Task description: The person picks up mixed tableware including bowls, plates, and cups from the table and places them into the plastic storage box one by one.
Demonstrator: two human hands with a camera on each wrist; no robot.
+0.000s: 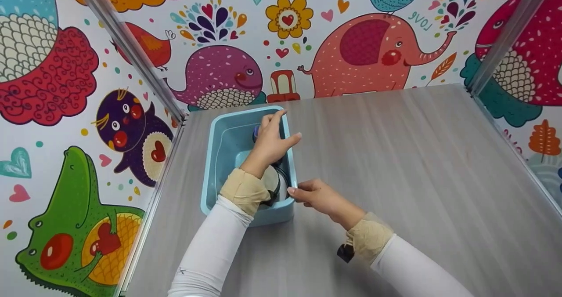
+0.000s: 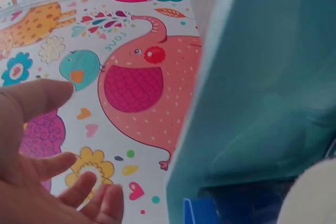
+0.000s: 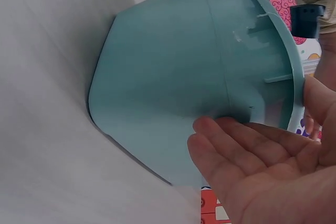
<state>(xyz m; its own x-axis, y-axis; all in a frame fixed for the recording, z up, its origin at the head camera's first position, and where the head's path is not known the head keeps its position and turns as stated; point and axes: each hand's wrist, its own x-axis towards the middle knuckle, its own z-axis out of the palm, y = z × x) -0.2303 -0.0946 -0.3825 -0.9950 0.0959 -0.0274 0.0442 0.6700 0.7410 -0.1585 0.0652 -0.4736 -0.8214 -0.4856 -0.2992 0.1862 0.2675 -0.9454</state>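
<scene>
A light blue plastic bin (image 1: pixel 228 141) stands upright on the table, toward the left. Over its right side hovers my left hand (image 1: pixel 268 145), fingers spread and thumb out, holding nothing; the left wrist view shows this hand (image 2: pixel 31 182) apart from the bin wall (image 2: pixel 252 87). At the near right corner my right hand (image 1: pixel 322 197) pinches the bin's rim, thumb on top and fingers against the outer wall (image 3: pixel 157 77). Inside lie a pale rounded thing (image 2: pixel 312 203), black cord (image 1: pixel 283 174) and a blue-purple item (image 1: pixel 255 132), partly hidden by my left hand and wrist.
The grey wood-grain table (image 1: pixel 395 165) extends right of the bin. Printed panels (image 1: pixel 290 59) with cartoon animals rise behind and at both sides, with metal strips (image 1: pixel 131 46) along the corners. A small black device (image 1: pixel 345 253) sits at my right wrist.
</scene>
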